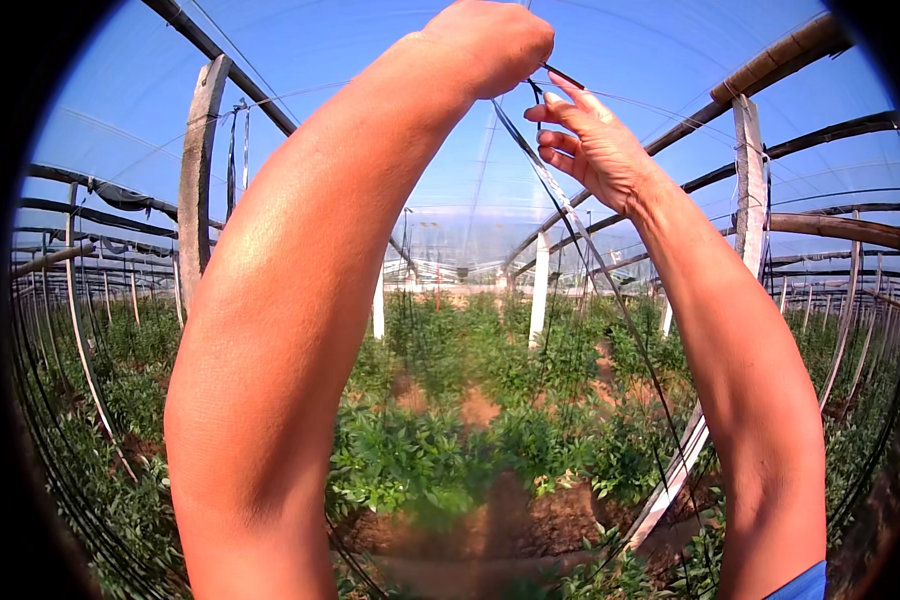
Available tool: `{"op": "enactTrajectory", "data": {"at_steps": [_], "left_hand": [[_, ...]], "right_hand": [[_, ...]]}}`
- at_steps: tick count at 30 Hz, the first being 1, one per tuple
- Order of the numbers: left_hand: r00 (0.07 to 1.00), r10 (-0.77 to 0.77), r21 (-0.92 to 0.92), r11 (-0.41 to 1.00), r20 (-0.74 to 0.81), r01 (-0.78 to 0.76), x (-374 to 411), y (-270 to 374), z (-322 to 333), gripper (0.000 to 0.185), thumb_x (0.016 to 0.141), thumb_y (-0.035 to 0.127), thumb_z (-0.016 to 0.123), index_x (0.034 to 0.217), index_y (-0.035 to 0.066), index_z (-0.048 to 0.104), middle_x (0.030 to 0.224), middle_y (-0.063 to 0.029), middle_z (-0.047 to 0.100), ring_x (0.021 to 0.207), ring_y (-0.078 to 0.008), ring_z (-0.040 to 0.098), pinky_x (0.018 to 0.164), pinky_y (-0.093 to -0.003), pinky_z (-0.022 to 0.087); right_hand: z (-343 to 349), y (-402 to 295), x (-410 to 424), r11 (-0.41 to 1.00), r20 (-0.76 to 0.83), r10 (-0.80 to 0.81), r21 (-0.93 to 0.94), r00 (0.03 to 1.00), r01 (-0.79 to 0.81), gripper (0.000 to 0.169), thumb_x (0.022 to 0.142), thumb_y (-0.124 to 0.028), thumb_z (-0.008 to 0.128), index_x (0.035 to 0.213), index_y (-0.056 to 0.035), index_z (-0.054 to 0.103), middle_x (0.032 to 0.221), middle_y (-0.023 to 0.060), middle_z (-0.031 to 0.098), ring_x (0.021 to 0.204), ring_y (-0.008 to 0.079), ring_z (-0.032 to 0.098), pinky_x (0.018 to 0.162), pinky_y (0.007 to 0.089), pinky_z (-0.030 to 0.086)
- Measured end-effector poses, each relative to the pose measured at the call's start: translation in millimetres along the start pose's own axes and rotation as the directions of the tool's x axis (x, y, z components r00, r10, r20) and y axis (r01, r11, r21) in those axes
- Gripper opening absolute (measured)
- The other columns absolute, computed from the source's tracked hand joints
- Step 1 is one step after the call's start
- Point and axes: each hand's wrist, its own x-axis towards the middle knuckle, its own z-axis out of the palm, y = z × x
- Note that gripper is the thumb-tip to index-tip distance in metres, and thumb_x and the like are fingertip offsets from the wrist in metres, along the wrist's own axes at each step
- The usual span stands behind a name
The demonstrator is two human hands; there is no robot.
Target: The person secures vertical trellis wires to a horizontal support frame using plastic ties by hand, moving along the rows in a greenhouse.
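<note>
My left hand [491, 46] is raised overhead at the top middle, curled into a fist with its back towards me. Its fingertips are hidden. From beneath it comes a short dark strip [565, 77], which slants across to the index finger of my right hand [596, 142]. That hand is just below and to the right, fingers spread and loosely bent. A thin black strand [538, 96] hangs down by its middle fingers; whether they touch it is unclear. Long black and silvery straps [566, 206] run from under my left fist down to the lower right.
Wires [645, 109] stretch overhead below clear plastic sheeting [307, 37]. Concrete posts [199, 172] [750, 180] stand on both sides, with bamboo poles [784, 56] above. Leafy green plants [412, 450] grow in rows over brown soil [562, 517]. A pale slanted post [667, 480] stands at lower right.
</note>
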Motion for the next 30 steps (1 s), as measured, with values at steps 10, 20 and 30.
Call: {"op": "enactTrajectory", "data": {"at_steps": [10, 20, 30], "left_hand": [[0.993, 0.05, 0.557, 0.825, 0.107, -0.101, -24.5, 59.3, -35.2, 0.021, 0.089, 0.023, 0.065, 0.102, 0.009, 0.072, 0.097, -0.0104, 0.073, 0.093, -0.0256, 0.069, 0.078, -0.0395, 0.056], [0.989, 0.041, 0.615, 0.779, 0.144, -0.122, -29.9, 76.0, -40.9, 0.014, 0.081, 0.012, 0.071, 0.094, 0.013, 0.076, 0.095, -0.0094, 0.074, 0.091, -0.0276, 0.073, 0.075, -0.0402, 0.06], [0.992, 0.088, 0.563, 0.817, 0.087, -0.122, -42.3, 75.9, -47.1, 0.01, 0.085, 0.01, 0.063, 0.085, 0.009, 0.072, 0.083, -0.0147, 0.072, 0.083, -0.0336, 0.072, 0.07, -0.044, 0.058]], "right_hand": [[9.0, 4.1, 9.7, 0.975, -0.095, -0.094, -0.209, 0.991, 0.073, 0.037, 0.103, -0.032, 0.057, 0.121, -0.0005, 0.063, 0.106, 0.0104, 0.072, 0.089, 0.0146, 0.07, 0.081, 0.0259, 0.057], [12.1, 2.1, 2.5, 0.926, -0.138, -0.143, -0.369, 0.98, 0.083, 0.028, 0.101, -0.022, 0.055, 0.117, -0.0014, 0.066, 0.072, 0.0011, 0.062, 0.054, 0.0055, 0.047, 0.052, 0.0204, 0.04], [18.2, 5.1, -4.9, 0.963, -0.164, -0.077, -0.266, 0.983, 0.03, 0.035, 0.099, -0.024, 0.06, 0.128, -0.0031, 0.06, 0.096, 0.0039, 0.067, 0.064, 0.0052, 0.05, 0.062, 0.0187, 0.045]]}}
